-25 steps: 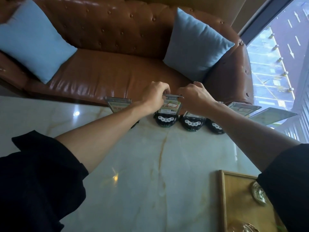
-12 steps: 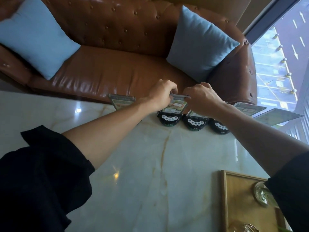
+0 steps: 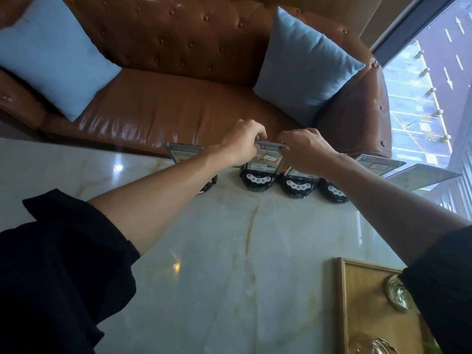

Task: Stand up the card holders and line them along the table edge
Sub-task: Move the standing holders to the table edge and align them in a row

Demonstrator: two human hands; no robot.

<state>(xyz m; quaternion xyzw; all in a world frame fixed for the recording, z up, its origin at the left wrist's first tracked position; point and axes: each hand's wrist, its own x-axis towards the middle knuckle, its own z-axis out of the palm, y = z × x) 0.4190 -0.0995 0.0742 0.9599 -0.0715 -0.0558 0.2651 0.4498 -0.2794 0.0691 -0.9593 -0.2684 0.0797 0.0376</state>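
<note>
Several card holders with black button bases and clear upright panels stand in a row along the far edge of the marble table (image 3: 229,251). My left hand (image 3: 242,141) and my right hand (image 3: 304,149) both pinch the top edge of the middle card holder (image 3: 259,175), one at each upper corner. It stands upright on its base. Another holder (image 3: 185,153) stands to the left, partly hidden behind my left forearm. More holders (image 3: 297,186) (image 3: 334,191) stand to the right, and two clear panels (image 3: 378,164) (image 3: 421,177) lean at the far right.
A brown leather sofa (image 3: 178,111) with two light blue cushions (image 3: 51,54) (image 3: 306,65) sits just beyond the table edge. A wooden tray (image 3: 357,302) holding glass pieces occupies the near right corner. A large window (image 3: 434,85) runs along the right.
The view has shifted slightly. Both hands stay pinched on the top of the middle card holder; its position in the row looks about the same.
</note>
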